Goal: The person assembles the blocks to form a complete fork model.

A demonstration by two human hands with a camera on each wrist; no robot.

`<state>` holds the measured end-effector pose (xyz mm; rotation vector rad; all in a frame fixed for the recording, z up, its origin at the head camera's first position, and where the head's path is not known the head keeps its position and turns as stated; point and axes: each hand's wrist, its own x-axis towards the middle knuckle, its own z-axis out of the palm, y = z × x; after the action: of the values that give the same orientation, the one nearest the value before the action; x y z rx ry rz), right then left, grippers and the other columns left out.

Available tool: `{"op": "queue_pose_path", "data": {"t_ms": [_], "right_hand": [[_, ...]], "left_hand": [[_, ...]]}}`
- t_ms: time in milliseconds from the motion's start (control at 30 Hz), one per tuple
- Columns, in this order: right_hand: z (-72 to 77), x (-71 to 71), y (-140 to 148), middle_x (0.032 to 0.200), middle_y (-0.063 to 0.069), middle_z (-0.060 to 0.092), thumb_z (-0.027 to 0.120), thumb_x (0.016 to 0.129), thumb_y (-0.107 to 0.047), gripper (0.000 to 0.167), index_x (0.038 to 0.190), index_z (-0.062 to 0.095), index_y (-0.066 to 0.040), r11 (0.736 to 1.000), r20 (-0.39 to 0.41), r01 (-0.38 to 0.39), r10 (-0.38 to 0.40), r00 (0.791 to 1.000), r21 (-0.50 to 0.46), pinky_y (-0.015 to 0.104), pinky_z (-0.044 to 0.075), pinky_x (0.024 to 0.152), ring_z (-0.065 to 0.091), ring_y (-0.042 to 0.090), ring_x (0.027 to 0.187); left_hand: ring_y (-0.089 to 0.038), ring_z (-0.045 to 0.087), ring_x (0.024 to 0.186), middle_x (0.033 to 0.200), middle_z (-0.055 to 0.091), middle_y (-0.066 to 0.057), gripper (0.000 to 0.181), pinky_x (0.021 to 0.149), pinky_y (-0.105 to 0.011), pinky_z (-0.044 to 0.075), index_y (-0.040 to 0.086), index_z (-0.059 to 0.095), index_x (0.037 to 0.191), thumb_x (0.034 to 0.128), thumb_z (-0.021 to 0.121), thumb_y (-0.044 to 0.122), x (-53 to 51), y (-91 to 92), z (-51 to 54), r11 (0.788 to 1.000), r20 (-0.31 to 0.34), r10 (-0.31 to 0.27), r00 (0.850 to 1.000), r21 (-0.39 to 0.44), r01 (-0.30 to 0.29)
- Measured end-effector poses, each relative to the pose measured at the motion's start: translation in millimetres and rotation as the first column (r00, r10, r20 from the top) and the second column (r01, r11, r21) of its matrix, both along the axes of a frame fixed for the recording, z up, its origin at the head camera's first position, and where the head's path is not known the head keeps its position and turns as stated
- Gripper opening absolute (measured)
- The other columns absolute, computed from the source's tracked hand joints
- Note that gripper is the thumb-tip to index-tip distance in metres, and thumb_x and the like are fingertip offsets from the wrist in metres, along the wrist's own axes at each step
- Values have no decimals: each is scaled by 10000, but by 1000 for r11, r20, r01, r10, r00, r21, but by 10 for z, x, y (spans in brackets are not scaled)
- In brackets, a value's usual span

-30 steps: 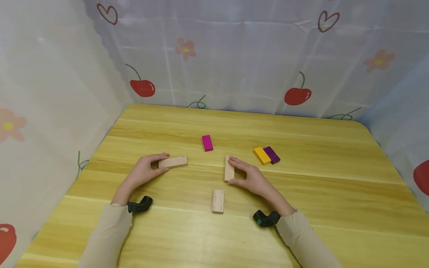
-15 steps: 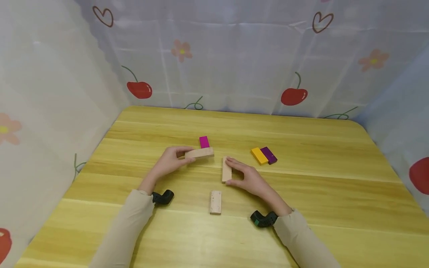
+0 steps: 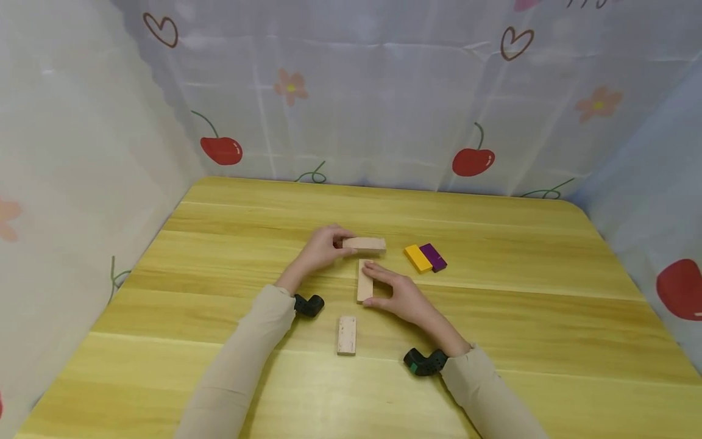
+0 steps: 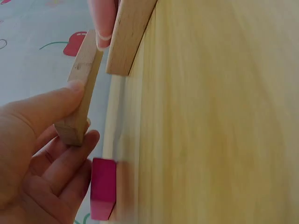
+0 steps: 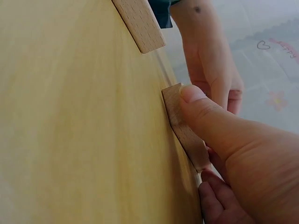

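Left hand point(image 3: 318, 250): it grasps one end of the raised wooden block point(image 3: 366, 245) between thumb and fingers, above the bench point(image 3: 521, 305).
Right hand point(image 3: 403, 299): its thumb and fingers pinch the resting wooden block point(image 3: 365, 281), which lies on the bench, apart from the raised one and nearer to the person.
Done so far: each hand has its block; the work seems to be in the middle.
Left to do: the raised block is not yet set down, the right hand has not yet let go.
Plain wood: pale, long, unpainted, with straight edges; the raised block carries a small dark mark.
Near wooden block point(image 3: 347, 335): it lies ungrasped, with dark specks on top.
Coloured pieces: the yellow block point(image 3: 418, 258) and purple block point(image 3: 433, 256) lie side by side, seemingly touching; the magenta block point(image 4: 103, 186) shows near the left hand.
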<state>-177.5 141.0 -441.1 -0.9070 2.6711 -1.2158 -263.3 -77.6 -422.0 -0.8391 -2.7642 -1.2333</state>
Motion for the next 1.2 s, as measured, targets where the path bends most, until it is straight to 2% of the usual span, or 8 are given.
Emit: {"op": "queue_pose_path", "data": {"t_ms": [100,300,367,667,1000,1200], "right_hand": [[-13,1,-2,1443,12,377,730,815,-313,665,1386,472,-91,1000,3,1,-1,1000,0,377,272,1048,315,195,1322],[-18,-1,9,1443,-2,378,734,813,-308,666,1387,472,-95,1000,2,6,-6,1000,4,377,270,1050,315,198,1321],[-15,0,9,1444,-2,377,734,813,-304,666,1388,471,-95,1000,4,6,-6,1000,5,378,267,1051,314,199,1322],[-11,4,3,1442,8,383,727,817,-313,657,1386,477,-98,1000,-2,12,-12,1000,4,400,276,1046,324,220,1319],[9,17,-11,1435,36,392,732,816,-308,655,1382,482,-93,1000,-5,14,-14,1000,3,391,289,1039,329,241,1316],[24,9,-7,1440,32,381,726,820,-309,656,1387,474,-98,1000,9,11,-11,1000,19,414,272,1046,317,232,1322]], "left_hand": [[-170,505,751,970,626,-65,315,659,-288,425,25,682,1118,836,728,159,-5,47,-27,1000,-8,2,1000,-16,-2],[-151,548,876,1026,641,-59,320,781,-286,446,44,684,1123,833,733,169,-27,81,-105,999,-21,-11,1000,-31,10],[-156,552,876,1029,642,-64,321,781,-291,450,40,679,1130,838,727,164,-26,81,-121,999,-23,-17,1000,-35,17],[-163,526,810,995,643,-70,316,725,-286,446,17,679,1129,836,725,125,1,53,-139,999,-24,-27,999,-34,26],[-191,561,1008,1092,641,-79,326,870,-304,440,38,687,1126,823,740,147,25,-24,-196,998,-32,-64,997,4,64],[-200,557,1014,1105,635,-85,324,865,-313,443,40,681,1137,836,726,151,37,-25,-183,997,-31,-77,997,-1,77]]}}
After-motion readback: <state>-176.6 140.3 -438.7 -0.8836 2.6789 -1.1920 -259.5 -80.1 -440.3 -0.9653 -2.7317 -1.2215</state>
